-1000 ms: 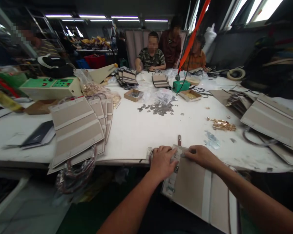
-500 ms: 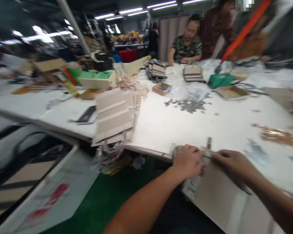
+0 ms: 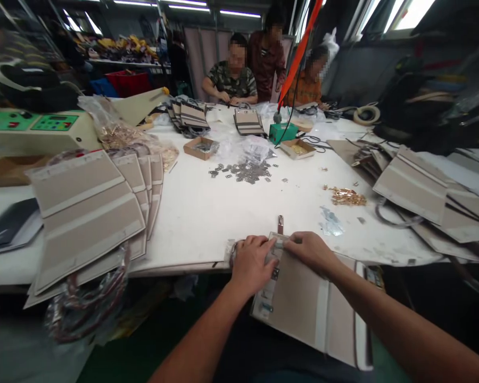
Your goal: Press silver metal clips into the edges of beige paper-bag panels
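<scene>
A beige panel [image 3: 303, 298] with pale strips leans over the table's front edge, its top end lying on the white table [image 3: 207, 213]. My left hand [image 3: 253, 266] is closed on the panel's upper left edge, beside small metal pieces along that edge. At the panel's top corner, my right hand [image 3: 309, 250] pinches with thumb and finger; whether a small part is also between them is hidden. A strap end with a metal piece [image 3: 280, 224] sticks out beyond the top edge.
Stacked beige panels stand at the left [image 3: 88, 207] and right [image 3: 411, 183]. Grey metal plates [image 3: 249, 171], gold parts [image 3: 347, 197] and small boxes [image 3: 199, 149] lie further back. A green-topped machine [image 3: 35, 127] is at the far left. Several people sit or stand behind the table.
The view has swung to the right, bringing the right-hand stack into sight. My right hand has moved in closer to my left at the panel's top corner, and a dark strip beneath it no longer shows.
</scene>
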